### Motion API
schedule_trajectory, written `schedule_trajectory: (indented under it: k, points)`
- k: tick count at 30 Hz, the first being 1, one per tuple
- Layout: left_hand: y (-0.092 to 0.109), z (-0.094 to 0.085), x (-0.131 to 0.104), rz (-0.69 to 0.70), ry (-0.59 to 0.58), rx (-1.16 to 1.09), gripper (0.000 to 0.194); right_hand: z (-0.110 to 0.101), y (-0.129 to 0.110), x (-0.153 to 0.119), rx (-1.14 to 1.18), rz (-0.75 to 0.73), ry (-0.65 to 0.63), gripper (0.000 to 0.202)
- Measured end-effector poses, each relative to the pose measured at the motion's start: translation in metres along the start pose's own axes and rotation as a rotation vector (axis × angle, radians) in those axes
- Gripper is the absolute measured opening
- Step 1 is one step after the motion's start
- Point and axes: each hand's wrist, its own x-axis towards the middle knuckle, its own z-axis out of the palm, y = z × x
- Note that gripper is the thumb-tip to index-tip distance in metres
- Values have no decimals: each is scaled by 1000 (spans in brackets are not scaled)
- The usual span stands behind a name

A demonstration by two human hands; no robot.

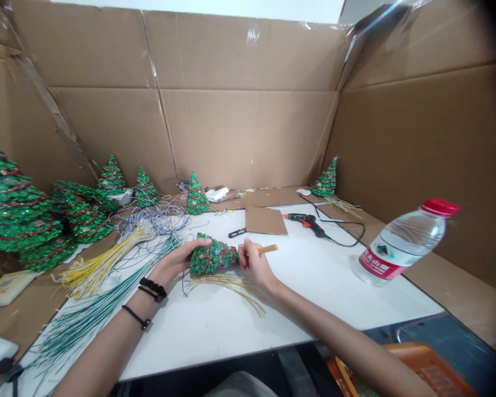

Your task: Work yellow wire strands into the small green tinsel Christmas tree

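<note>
A small green tree (pixel 215 257) with red garland lies on its side over the white board (pixel 314 286), its tip toward the right. Around its wide base end, my left hand (pixel 185 255) is closed. At the tip, my right hand (pixel 251 260) is closed too, holding a thin tan stick (pixel 268 249) that points right. The fingertips of the right hand touch or nearly touch the tree's tip. Just below the tree lie loose pale yellow strands (pixel 235 288).
Yellow wire bundle (pixel 107 256) and green strands (pixel 103 303) spread at left, near several finished trees (pixel 86 212). Behind the hands are a cardboard square (pixel 266 221), a black cutter (pixel 237 233) and a glue gun (pixel 308 220) with its cord. A water bottle (pixel 405 242) stands right.
</note>
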Motion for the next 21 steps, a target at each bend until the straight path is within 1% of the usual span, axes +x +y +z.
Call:
schedule_trajectory:
  k: [8, 17, 21]
  points:
    - [0, 3, -3, 2, -15, -24, 11, 2, 1, -5, -23, -5, 36, 59]
    - [0, 3, -6, -3, 17, -15, 7, 0, 5, -2, 265, 106, 49, 56]
    - [0, 4, -6, -2, 30, -8, 7, -4, 8, 2, 366, 197, 52, 53]
